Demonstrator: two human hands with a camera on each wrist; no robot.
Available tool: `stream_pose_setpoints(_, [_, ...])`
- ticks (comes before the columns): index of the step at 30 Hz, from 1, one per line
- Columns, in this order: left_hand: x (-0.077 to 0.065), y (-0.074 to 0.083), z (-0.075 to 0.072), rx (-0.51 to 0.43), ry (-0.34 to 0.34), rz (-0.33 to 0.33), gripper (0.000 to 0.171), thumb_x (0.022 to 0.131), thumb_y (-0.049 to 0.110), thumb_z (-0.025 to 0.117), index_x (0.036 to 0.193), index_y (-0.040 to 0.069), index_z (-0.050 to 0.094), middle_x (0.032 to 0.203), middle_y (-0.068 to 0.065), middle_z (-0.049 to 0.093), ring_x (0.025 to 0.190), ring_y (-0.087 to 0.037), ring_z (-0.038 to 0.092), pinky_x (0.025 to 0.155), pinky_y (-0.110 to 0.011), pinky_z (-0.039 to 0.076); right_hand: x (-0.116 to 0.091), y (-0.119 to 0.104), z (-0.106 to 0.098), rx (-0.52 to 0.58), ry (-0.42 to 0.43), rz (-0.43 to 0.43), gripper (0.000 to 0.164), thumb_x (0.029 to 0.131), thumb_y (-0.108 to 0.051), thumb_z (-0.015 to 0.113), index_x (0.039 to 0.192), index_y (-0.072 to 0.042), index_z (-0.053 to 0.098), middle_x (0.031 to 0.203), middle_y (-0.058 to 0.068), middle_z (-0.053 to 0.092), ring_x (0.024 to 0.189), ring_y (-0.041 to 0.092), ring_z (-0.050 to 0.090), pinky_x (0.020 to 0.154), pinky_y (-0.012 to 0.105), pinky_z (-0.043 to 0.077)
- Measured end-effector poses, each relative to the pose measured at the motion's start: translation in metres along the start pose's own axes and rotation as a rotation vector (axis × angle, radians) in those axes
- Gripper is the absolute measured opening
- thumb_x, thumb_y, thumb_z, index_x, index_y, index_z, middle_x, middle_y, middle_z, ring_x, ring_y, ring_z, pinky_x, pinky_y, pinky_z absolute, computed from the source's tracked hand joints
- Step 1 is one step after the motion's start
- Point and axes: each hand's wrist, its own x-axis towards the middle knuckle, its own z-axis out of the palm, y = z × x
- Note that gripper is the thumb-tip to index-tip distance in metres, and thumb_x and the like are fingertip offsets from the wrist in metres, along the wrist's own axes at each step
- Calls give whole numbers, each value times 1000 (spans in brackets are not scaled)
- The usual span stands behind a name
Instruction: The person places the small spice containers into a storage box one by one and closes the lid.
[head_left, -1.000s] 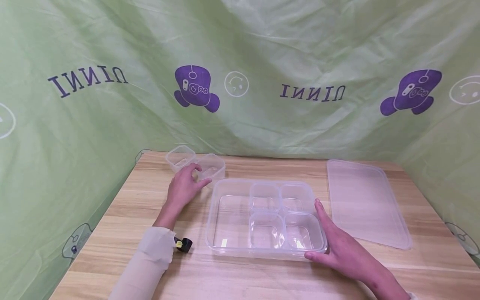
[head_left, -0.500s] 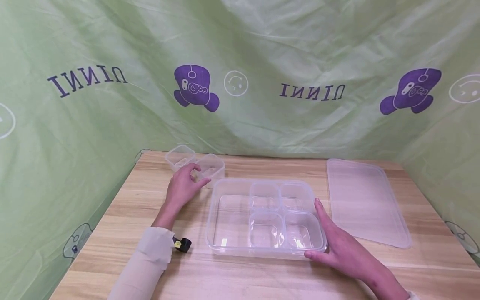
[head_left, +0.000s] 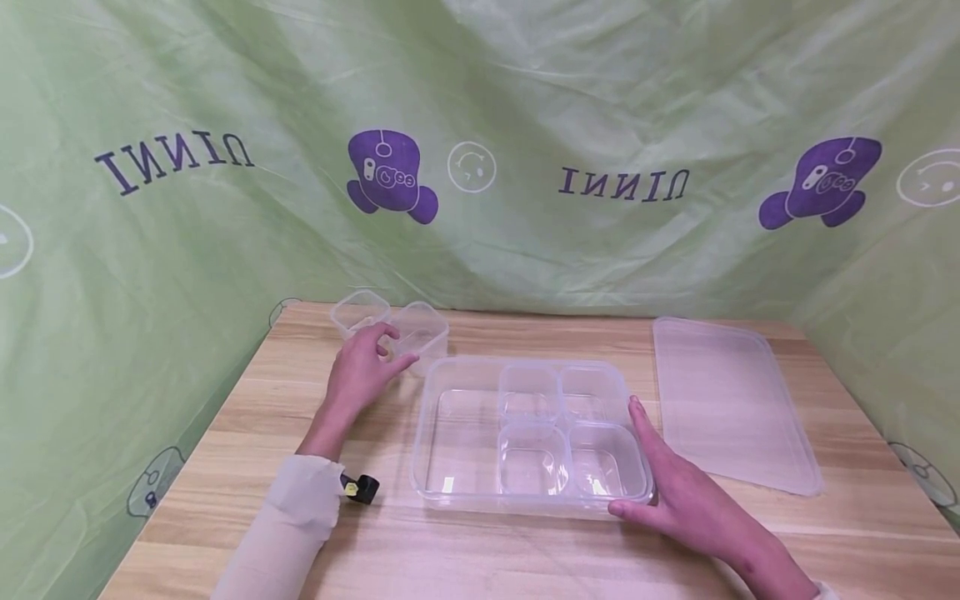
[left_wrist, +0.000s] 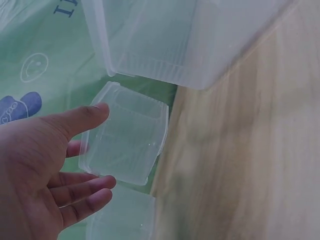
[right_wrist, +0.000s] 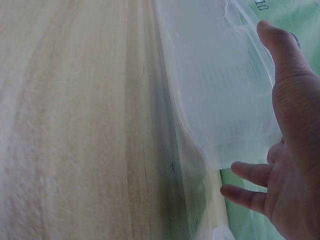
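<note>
My left hand [head_left: 363, 367] pinches a small clear plastic container [head_left: 420, 333] at its near rim, the thumb [left_wrist: 92, 116] in front of its wall. That container tilts slightly. Beside it, at the far left, stands a second small container [head_left: 362, 310], partly behind my fingers. A large clear rectangular food box [head_left: 461, 500] sits mid-table, with several small containers [head_left: 532, 462] filling its right side. My right hand [head_left: 686, 504] rests against the box's near right corner, fingers fairly straight and spread, thumb at the front rim and index finger along the right side.
A flat translucent lid [head_left: 731, 408] lies on the wooden table [head_left: 247, 500] to the right of the box. A green printed cloth [head_left: 510, 258] hangs behind the table. A black wrist strap piece [head_left: 366, 489] sticks out from my left sleeve.
The small container at my left hand has tilted, its far rim rising a little. My left hand has shifted slightly left. The right hand and large box stay put.
</note>
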Motion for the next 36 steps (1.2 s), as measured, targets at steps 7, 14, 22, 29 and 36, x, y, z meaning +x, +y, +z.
stream_pose_setpoints(7, [-3,8,-9,-10,16,47,48,87,38,84,119,9,65,122,-14,66,99,-32,68,78,-50,55,0,0,0,4,-1,2,123,85,-58,79,166,-17,-3,170,9,15,142,36,41,105,7,14])
stream_pose_setpoints(14, [-4,17,-18,-20,58,93,47,86,37,85,118,8,66,121,-13,68,98,-31,69,77,-50,56,1,-1,-1,-7,-10,11,123,84,-61,78,166,-18,-3,170,9,16,143,35,40,107,9,15])
stream_pose_setpoints(22, [-11,31,-30,-34,109,168,46,84,33,87,115,7,67,120,-11,68,95,-31,71,75,-50,56,1,-1,-2,0,-13,7,123,84,-61,78,166,-18,-4,170,9,14,144,36,39,106,7,13])
stream_pose_setpoints(29, [-18,41,-39,-16,129,229,45,82,32,88,114,7,68,117,-9,68,88,-27,70,72,-46,56,1,-1,-1,2,-10,3,124,84,-61,78,166,-17,-4,170,10,14,143,36,40,105,6,13])
stream_pose_setpoints(36, [-25,51,-46,-15,124,257,45,82,31,88,114,8,67,114,-9,69,84,-25,70,69,-44,59,0,0,-1,13,-5,-5,124,84,-58,80,166,-16,-3,170,11,15,143,37,40,105,3,11])
